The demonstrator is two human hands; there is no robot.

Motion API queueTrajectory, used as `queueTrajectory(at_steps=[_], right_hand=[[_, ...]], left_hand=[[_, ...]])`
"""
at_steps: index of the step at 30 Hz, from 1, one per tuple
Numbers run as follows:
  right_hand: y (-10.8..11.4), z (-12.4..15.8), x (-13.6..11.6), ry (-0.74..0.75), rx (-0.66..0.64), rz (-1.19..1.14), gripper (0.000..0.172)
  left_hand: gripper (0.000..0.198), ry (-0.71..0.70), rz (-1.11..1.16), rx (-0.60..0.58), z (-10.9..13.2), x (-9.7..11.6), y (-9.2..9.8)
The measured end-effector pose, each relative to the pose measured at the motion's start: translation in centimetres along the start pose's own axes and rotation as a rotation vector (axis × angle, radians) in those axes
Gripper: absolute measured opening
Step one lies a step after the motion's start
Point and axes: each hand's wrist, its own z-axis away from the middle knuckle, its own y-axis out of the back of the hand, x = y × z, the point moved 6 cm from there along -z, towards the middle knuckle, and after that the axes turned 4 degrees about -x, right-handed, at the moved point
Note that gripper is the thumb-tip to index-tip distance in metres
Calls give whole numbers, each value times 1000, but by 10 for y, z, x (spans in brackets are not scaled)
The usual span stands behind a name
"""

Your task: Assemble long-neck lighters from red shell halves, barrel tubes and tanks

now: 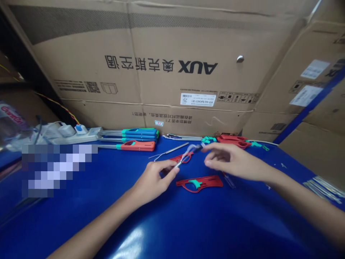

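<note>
My left hand (159, 176) pinches a small silver metal part with a clear, looping tube (186, 154) rising from it. At the tube's upper end is a blurred dark piece (198, 147). My right hand (229, 158) is beside that piece, index fingertip at or against it, thumb held apart. Below the hands lies a red lighter handle half (211, 181) with a green trigger (195, 184). Another red handle piece (187, 158) is partly hidden behind my left hand and the tube. Behind them rests a thin metal rod (176, 148) with wire.
Blue and orange lighters (137, 145) are stacked at the back left, near a power strip (81, 136). Red handle shells (234, 141), green triggers (208, 139) and metal rods line the back. More metal rods (322, 189) lie right. A large cardboard box (161, 86) walls the back.
</note>
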Motion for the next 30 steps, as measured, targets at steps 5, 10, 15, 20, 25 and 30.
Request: queueTrajectory(at_steps=[5,10,15,20,25,30], right_hand=[[-6,-4,37,-58,-79,-259,52],[-28,5,67,-114,-85,-294,40],[-33,15,75,49,42,26,12],[-40,26,72,298,58,131,23],[-45,33,74,370,89,137,27],[-55,43,65,392,-28,147,27]], left_hand=[[25,-92,-244,-74,1,-3,-9],[25,-91,-312,-137,3,-7,-20],[26,-125,-386,-249,3,-7,-32],[25,-162,-462,-272,4,-10,-37],[27,-219,-492,-333,6,-9,-40],[20,-240,-451,-482,7,2,-41]])
